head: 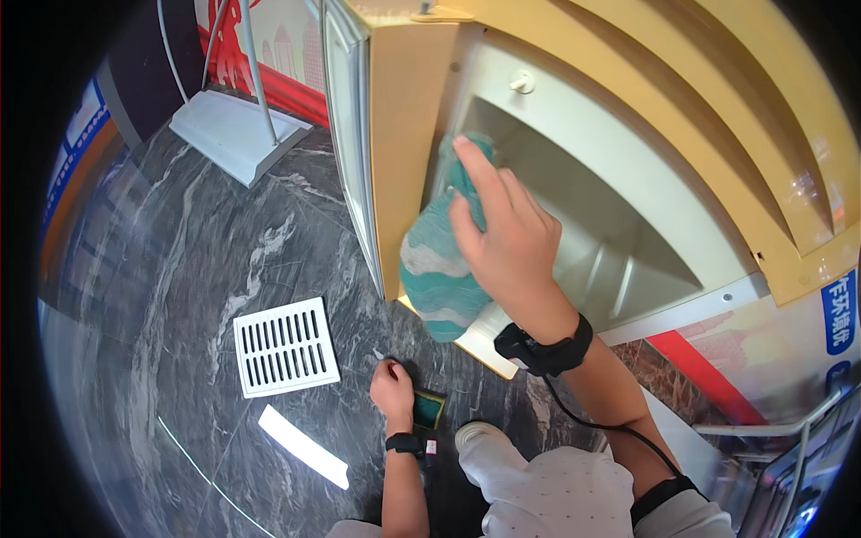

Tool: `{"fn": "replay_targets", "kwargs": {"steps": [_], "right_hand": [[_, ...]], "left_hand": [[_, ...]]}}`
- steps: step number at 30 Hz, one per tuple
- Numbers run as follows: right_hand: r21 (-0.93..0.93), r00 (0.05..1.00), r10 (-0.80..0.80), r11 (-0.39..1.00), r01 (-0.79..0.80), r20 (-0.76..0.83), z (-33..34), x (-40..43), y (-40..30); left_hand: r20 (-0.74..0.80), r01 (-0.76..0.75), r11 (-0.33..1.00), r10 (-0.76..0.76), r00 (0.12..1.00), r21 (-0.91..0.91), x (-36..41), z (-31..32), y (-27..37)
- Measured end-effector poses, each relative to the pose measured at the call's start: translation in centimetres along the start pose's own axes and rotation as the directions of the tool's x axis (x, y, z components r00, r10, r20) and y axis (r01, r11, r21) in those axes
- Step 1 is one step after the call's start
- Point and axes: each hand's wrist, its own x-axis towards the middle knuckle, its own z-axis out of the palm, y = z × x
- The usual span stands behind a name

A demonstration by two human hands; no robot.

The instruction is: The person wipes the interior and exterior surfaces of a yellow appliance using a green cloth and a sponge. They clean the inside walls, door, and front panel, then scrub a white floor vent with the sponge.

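Observation:
My right hand [514, 245] grips a wavy-striped teal and grey cloth [444, 282] at its upper end. The cloth hangs down beside the edge of an open cabinet door [403, 161], in front of a white moulded recess [592, 202] inside a yellow cabinet [672, 101]. Lower down, my left hand [393, 390] is near the marbled floor with its fingers curled inward and nothing visible in them. A small green item with a yellowish border [428, 409] lies beside my left wrist.
A white slotted grate [286, 346] is on the dark marbled floor [181, 269]. Nearby shows a bright white strip [304, 447], perhaps a reflection. A white stand base with poles [235, 131] is at upper left. A metal rail [760, 429] runs at right.

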Motion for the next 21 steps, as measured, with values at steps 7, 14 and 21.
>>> {"fn": "replay_targets", "kwargs": {"steps": [7, 14, 21], "right_hand": [[0.006, 0.999, -0.013, 1.0, 0.012, 0.04, 3.1, 0.9, 1.1], [-0.018, 0.911, -0.031, 0.999, 0.042, 0.411, 4.4, -6.1, 2.5], [-0.239, 0.977, -0.205, 0.947, 0.215, 0.064, -4.3, -0.1, 0.9]], "left_hand": [[0.033, 0.03, 0.998, -0.033, 0.999, 0.063, 0.0, -0.2, 0.3], [0.02, -0.022, 0.999, 0.021, 1.0, 0.041, -0.3, 0.2, -0.3], [-0.026, -0.061, 0.997, 0.062, 0.998, 0.041, -0.5, 0.8, -0.3]]}}
